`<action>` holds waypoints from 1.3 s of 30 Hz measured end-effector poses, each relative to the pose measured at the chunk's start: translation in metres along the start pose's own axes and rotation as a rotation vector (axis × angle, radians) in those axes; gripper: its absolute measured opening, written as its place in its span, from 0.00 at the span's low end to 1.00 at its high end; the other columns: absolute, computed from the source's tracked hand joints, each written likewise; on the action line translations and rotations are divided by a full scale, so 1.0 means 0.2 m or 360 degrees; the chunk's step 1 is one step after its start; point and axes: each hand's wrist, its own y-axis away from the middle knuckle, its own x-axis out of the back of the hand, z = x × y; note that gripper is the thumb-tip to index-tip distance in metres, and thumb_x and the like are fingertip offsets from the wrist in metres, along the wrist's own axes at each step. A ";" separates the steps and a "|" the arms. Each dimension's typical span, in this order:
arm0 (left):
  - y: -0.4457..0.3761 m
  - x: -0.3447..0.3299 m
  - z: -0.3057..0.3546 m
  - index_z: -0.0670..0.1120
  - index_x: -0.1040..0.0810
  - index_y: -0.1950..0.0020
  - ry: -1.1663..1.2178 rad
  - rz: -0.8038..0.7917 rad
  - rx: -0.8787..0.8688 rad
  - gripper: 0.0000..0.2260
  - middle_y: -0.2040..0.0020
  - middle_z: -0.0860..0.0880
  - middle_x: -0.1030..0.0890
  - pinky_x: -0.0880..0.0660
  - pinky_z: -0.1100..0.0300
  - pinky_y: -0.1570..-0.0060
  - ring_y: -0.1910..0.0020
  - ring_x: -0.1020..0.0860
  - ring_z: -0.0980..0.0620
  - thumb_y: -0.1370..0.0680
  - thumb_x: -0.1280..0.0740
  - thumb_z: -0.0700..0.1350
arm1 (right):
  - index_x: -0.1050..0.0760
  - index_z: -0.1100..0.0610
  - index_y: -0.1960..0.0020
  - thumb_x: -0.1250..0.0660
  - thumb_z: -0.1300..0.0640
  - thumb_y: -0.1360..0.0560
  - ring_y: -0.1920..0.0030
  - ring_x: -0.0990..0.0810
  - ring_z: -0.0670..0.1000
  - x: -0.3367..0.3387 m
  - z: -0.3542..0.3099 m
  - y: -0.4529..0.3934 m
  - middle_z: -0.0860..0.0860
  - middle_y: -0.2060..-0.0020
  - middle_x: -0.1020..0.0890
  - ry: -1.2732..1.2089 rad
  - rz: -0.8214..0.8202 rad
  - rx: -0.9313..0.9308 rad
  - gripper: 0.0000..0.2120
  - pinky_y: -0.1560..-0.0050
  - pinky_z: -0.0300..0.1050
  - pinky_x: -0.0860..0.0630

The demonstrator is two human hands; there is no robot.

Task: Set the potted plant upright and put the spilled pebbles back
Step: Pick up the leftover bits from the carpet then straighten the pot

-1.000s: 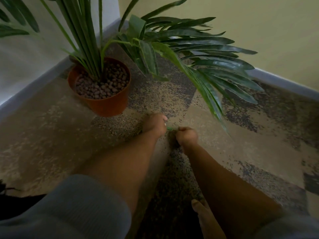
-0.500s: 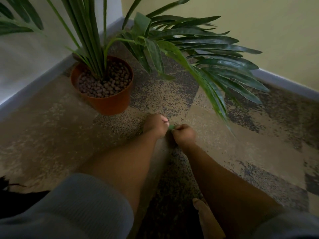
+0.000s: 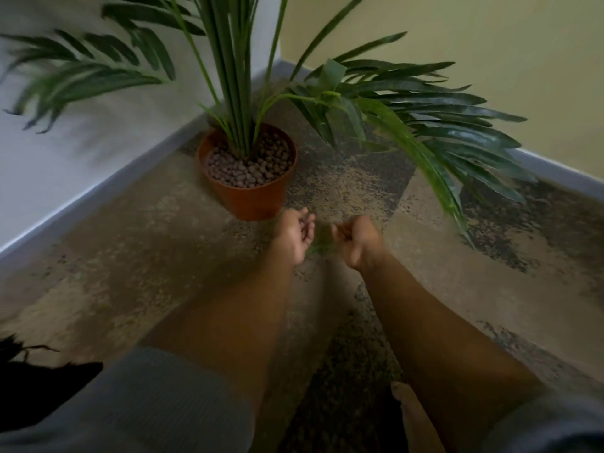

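The terracotta pot point(image 3: 258, 199) stands upright on the carpet in the corner of the room. Brown pebbles point(image 3: 250, 165) fill it around the stems of the palm-like plant point(image 3: 235, 93). No loose pebbles show on the carpet. My left hand point(image 3: 295, 235) hovers just in front of the pot with its fingers loosely curled and the palm turned right. A small gap away, my right hand point(image 3: 358, 240) is curled with thumb and fingers pinched. A blurred green leaf scrap point(image 3: 322, 246) hangs between the two hands, seemingly from the right one.
A long frond point(image 3: 434, 138) droops over the carpet to the right of my hands. The white wall point(image 3: 65, 165) and the yellow wall point(image 3: 490, 44) meet behind the pot, with a grey skirting along both. A bare foot point(image 3: 415, 416) shows at the bottom.
My hands have drawn apart and lifted off the carpet; the left hand's fingers have loosened. The view has tilted up, so more of the plant shows.
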 end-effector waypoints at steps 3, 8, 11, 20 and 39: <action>0.07 0.00 0.10 0.44 0.25 0.40 0.0342 -0.0031 -0.0090 0.12 0.50 0.47 0.22 0.27 0.65 0.60 0.54 0.24 0.55 0.20 0.44 0.43 | 0.31 0.62 0.50 0.46 0.68 0.23 0.51 0.24 0.54 -0.15 -0.03 0.08 0.58 0.59 0.28 -0.0118 -0.0261 -0.0047 0.06 0.52 0.43 0.20; 0.18 -0.06 0.31 0.45 0.25 0.55 0.0437 -0.0117 -0.0338 0.06 0.60 0.50 0.25 0.30 0.67 0.66 0.66 0.28 0.57 0.21 0.40 0.44 | 0.30 0.64 0.48 0.46 0.64 0.22 0.35 0.24 0.59 -0.37 -0.11 0.23 0.64 0.43 0.24 -0.0207 -0.0558 -0.0047 0.08 0.35 0.50 0.24; 0.24 -0.03 0.45 0.44 0.25 0.50 0.0468 -0.0050 -0.0409 0.08 0.63 0.49 0.27 0.28 0.68 0.67 0.69 0.29 0.57 0.19 0.43 0.43 | 0.33 0.68 0.33 0.48 0.64 0.20 0.30 0.30 0.62 -0.48 -0.15 0.31 0.66 0.30 0.32 -0.0261 -0.0637 -0.0026 0.18 0.31 0.54 0.28; 0.36 0.07 0.66 0.38 0.34 0.28 0.0639 -0.0101 -0.0504 0.20 0.30 0.39 0.30 0.35 0.45 0.30 0.31 0.31 0.42 0.16 0.50 0.45 | 0.38 0.69 0.29 0.51 0.64 0.19 0.33 0.28 0.63 -0.62 -0.18 0.39 0.66 0.33 0.30 -0.0027 -0.0812 -0.0056 0.20 0.30 0.56 0.30; 0.14 0.22 0.13 0.47 0.27 0.32 -0.0823 -0.0188 -0.0133 0.15 0.36 0.49 0.22 0.23 0.64 0.56 0.49 0.20 0.55 0.18 0.41 0.44 | 0.24 0.63 0.55 0.40 0.67 0.24 0.62 0.23 0.54 -0.17 0.08 0.03 0.58 0.60 0.21 0.1016 -0.0135 0.0280 0.07 0.70 0.43 0.29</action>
